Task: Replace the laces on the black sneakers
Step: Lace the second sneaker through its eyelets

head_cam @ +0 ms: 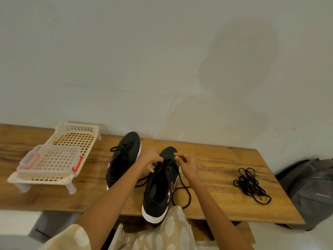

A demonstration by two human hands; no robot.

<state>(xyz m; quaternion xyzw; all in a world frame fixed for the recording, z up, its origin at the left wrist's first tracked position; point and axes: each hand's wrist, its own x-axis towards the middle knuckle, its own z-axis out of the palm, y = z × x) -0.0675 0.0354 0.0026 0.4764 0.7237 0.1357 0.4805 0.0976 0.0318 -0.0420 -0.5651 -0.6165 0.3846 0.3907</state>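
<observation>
Sneakers: near sneaker [158,188] at the table [216,163] front edge, far sneaker [124,159] beside it.
Left hand [150,160]: fingers pinch its lace [182,192].
Right hand [187,164]: fingers pinch the same lace.
Spare laces [251,184]: right, well apart.

The wooden worktop [216,159] is bounded at the back by a pale wall [162,60]. Its left part is taken up by a cream plastic lattice rack on short legs [75,136], on which a clear lidded plastic container with red clips [52,159] is carried. The middle is blocked by two black sneakers with white soles, one further back [124,157] and one nearer [160,186], the hands [151,160] [187,162] being held over the nearer shoe. A trailing black lace [182,195] is looped just beside its right side. Bare wood is left between that loop and a loose bundle of black laces [252,184]. A grey bag [310,188] is seen beyond the right end.
</observation>
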